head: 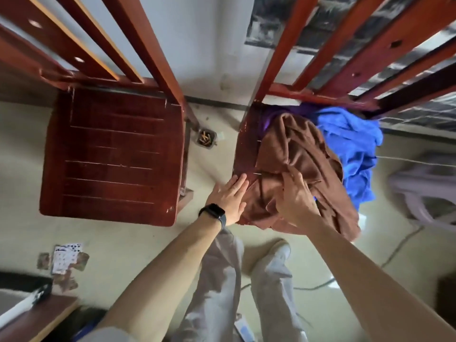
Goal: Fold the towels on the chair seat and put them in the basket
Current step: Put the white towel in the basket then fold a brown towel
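Note:
A crumpled brown towel (296,154) lies heaped on the right wooden chair's seat (246,149) and hangs over its front edge. A blue towel (352,149) is bunched behind and to its right, and a purple towel (274,114) shows at the back of the seat. My left hand (229,196), with a black watch on the wrist, lies flat with straight fingers on the seat's front left corner beside the brown towel. My right hand (296,198) rests on the brown towel near the front, fingers fairly straight. No basket is in view.
A second wooden chair (113,156) with a bare seat stands to the left. Between the chairs a floor drain (206,138) sits in the tiled floor. Playing cards (64,260) lie at lower left, a pale plastic seat (429,188) stands at right, and cables (394,255) cross the floor.

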### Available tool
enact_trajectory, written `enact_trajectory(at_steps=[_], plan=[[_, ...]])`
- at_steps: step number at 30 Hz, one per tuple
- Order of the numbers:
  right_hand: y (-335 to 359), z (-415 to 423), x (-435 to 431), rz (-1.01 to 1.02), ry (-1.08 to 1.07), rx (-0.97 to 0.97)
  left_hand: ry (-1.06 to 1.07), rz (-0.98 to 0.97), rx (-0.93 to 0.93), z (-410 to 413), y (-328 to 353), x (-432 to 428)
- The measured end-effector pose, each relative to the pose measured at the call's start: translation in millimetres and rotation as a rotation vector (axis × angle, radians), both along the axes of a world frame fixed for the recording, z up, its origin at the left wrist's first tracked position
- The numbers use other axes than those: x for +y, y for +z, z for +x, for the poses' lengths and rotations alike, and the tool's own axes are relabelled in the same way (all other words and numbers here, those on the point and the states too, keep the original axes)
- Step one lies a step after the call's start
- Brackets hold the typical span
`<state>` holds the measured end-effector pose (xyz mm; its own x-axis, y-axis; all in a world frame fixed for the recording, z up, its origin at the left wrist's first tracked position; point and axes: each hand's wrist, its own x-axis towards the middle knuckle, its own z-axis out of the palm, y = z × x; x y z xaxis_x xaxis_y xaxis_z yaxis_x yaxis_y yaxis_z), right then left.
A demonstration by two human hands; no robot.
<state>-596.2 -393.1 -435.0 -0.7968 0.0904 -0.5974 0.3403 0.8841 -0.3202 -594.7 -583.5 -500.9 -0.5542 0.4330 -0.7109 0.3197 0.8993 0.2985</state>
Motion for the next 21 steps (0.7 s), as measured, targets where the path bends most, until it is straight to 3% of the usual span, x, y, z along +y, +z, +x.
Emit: enact_trajectory(at_steps=[3, 6, 8, 13, 18, 21], plan=[[36, 3, 0, -0.064, -0.206, 0.095, 0.211, 0.114, -0.071, -17, 28, 6], [88, 4, 3, -0.147, -0.529, 0.103, 0.491, 0.316, -0.058, -24, 77, 11], [119, 10, 5, -0.194, -0.617, 0.112, 0.586, 0.428, -0.014, -23, 115, 13], [220, 38, -1, -0.207, -0.497, 0.255, 0.460, 0.632, 0.276, -10, 235, 14], [314, 74, -14, -0.201, -0.310, 0.437, 0.250, 0.665, 0.543, 18, 342, 9], [357, 95, -23, -0.233, -0.277, 0.534, 0.242, 0.699, 0.629, 35, 401, -6]])
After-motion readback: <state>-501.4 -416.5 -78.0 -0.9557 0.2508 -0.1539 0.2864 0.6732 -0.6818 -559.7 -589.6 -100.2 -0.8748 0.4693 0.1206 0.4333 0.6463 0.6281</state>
